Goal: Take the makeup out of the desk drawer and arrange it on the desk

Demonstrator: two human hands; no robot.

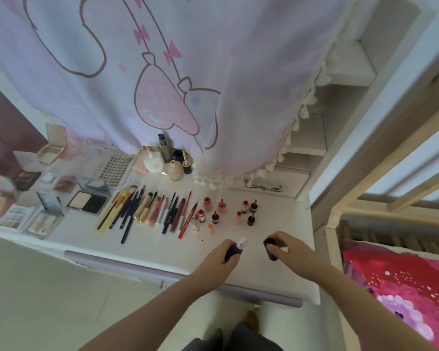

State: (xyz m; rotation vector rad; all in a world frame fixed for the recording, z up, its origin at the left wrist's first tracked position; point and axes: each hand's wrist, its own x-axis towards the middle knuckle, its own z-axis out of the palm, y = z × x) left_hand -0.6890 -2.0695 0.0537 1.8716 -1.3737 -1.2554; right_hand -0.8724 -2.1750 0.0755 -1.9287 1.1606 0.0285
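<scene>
Two small dark pieces in hand, one per fist

Both hands hover low over the near right part of the desk (147, 245), each curled round something. The left hand (223, 254) grips a dark tube (235, 249) round its body, with a white tip poking out beyond the knuckles. The right hand (283, 245) pinches a dark cap-like piece (270, 247), thumb across it; whether the two belong together is not clear.

Judging by size, both are light, stiff plastic, smooth enough to slip, so a hold round the middle of the barrel looks safer than one at the tip. Just beyond the fingers stand the small upright lip bottles (250, 210), easy to topple with a careless knuckle. Farther out past the left fist lies the row of brushes and pencils (147, 211), then the open compacts (86, 202).
</scene>
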